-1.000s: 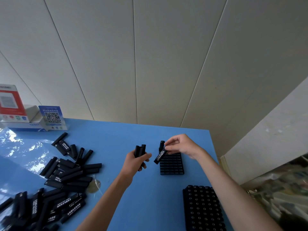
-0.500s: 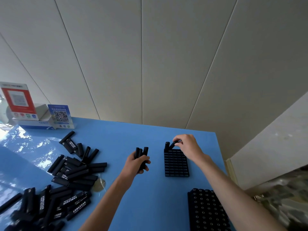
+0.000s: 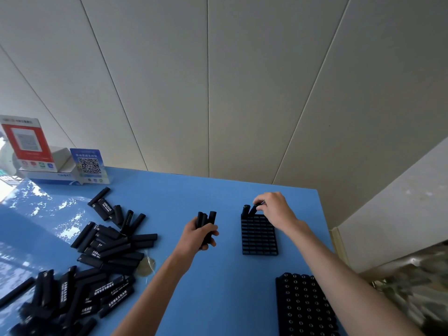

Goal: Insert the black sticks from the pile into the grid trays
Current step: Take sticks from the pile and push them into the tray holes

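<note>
A black grid tray [image 3: 259, 235] lies on the blue table [image 3: 218, 287]. One black stick [image 3: 245, 210] stands upright in its far left corner. My right hand [image 3: 275, 210] pinches a second stick [image 3: 253, 209] by its top, tilted, with its lower end at the tray's far row beside the first. My left hand [image 3: 197, 236] grips a bundle of three sticks [image 3: 206, 220] upright, left of the tray. A big pile of black sticks [image 3: 101, 248] sprawls over the table's left side.
A second tray [image 3: 305, 306], filled with sticks showing round tops, sits at the near right under my right forearm. Two QR-code signs [image 3: 88, 164] and a white box [image 3: 52, 174] stand at the far left. The table's right edge runs close beside the trays.
My right hand carried its stick from above the tray's front to the far row and tipped it down beside the standing stick. The left hand kept its bundle nearly still.
</note>
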